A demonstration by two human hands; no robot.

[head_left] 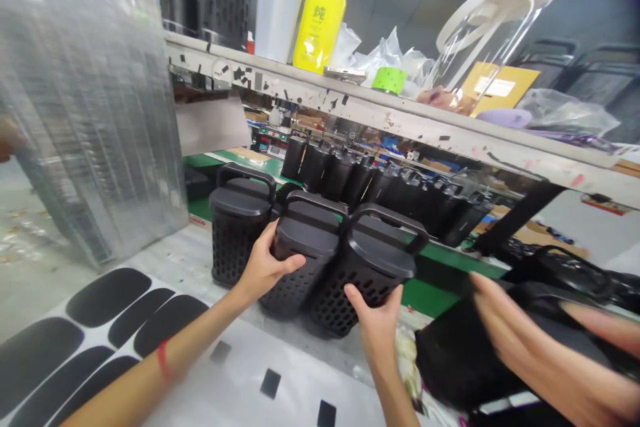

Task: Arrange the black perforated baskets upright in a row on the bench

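left hand (263, 270) grips the middle black perforated plastic speaker housing (300, 260) by its cap; right hand (376, 320) grasps the tilted neighbouring housing (367, 267), both on the worktop (190, 260). judged rigid, light; hold below the cap rim, not by the handle

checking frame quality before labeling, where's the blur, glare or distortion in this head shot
Head view: the co-worker's hands at lower right are motion-smeared; the clear plastic stack at left is streaked and hazy; the shelf edge bows and tilts from wide-angle distortion; the left hand and right hand on the black perforated speakers stay fairly sharp under even light.
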